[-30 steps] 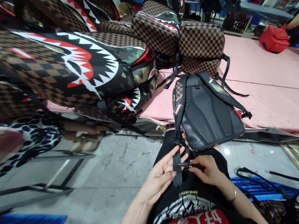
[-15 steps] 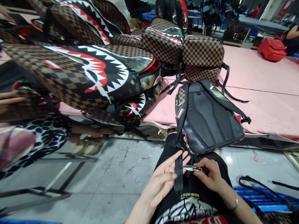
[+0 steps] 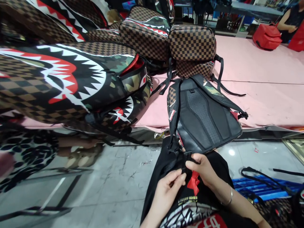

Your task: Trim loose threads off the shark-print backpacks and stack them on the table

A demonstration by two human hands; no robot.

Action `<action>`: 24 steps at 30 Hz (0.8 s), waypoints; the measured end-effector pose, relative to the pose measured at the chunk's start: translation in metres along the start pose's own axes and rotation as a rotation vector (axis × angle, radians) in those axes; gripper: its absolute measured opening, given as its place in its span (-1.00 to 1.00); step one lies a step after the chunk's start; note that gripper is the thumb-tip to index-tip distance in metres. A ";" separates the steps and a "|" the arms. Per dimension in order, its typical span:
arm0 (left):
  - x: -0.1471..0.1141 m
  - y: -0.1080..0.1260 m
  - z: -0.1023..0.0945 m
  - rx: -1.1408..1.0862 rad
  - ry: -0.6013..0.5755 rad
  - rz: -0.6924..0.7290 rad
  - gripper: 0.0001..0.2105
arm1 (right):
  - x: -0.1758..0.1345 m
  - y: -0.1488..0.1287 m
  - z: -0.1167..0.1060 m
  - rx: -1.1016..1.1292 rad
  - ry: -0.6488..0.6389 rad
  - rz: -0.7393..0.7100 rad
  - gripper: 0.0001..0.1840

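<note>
A backpack [image 3: 204, 114] with a black padded back panel leans from the table edge onto my lap. Its black webbing strap [image 3: 187, 155] runs down between my hands. My left hand [image 3: 169, 186] is closed, thumb and fingers pinching the lower part of the strap. Higher up, my right hand [image 3: 204, 169] is closed with thumb and forefinger on the same strap. A red strip of cloth [image 3: 194, 183] hangs below my right palm. The thread snips are hidden now.
Shark-mouth checkered backpacks [image 3: 71, 79] are piled at left, with more checkered bags [image 3: 192, 44] behind on the pink-covered table [image 3: 261, 69]. A red bag [image 3: 267, 36] sits far right, near another person [image 3: 288, 25]. Blue slats [image 3: 256, 186] with straps lie lower right.
My right hand has moved up to the strap, and its snips have gone from sight while red cloth appears. My left hand has gone from open-palmed to pinching. The view has shifted right.
</note>
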State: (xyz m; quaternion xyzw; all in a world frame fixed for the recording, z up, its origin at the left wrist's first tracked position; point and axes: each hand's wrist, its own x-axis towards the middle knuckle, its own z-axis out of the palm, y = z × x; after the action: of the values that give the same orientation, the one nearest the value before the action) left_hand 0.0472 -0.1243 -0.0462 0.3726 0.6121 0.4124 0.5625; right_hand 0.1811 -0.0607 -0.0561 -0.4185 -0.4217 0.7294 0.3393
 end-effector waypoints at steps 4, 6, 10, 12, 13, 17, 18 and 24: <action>0.004 0.003 -0.006 0.199 0.173 0.182 -0.80 | 0.001 0.006 -0.002 -0.002 0.034 0.008 -0.63; 0.004 0.003 -0.009 0.109 0.233 0.118 -0.79 | -0.003 0.007 -0.006 -0.129 0.175 -0.096 -0.65; 0.002 0.003 -0.013 -0.087 0.238 -0.060 -0.73 | -0.014 0.002 -0.021 -0.531 0.240 -0.432 -0.77; 0.002 0.003 -0.013 -0.108 0.231 -0.057 -0.71 | -0.018 -0.003 -0.027 -0.747 0.135 -0.656 -0.80; 0.001 0.003 -0.012 -0.102 0.230 -0.044 -0.71 | -0.019 -0.005 -0.029 -0.832 0.086 -0.752 -0.81; -0.001 0.004 -0.012 -0.065 0.180 0.005 -0.72 | -0.018 -0.013 -0.035 -1.037 -0.015 -0.911 -0.84; -0.002 0.004 -0.012 -0.064 0.165 0.016 -0.72 | -0.017 -0.015 -0.036 -1.071 -0.032 -0.919 -0.84; -0.004 0.003 -0.014 -0.082 0.094 0.034 -0.74 | -0.013 -0.018 -0.042 -1.068 -0.133 -0.852 -0.80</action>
State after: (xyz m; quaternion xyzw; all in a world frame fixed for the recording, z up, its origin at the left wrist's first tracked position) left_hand 0.0333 -0.1279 -0.0411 0.3399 0.6140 0.4635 0.5410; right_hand 0.2267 -0.0504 -0.0482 -0.2806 -0.8711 0.2488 0.3172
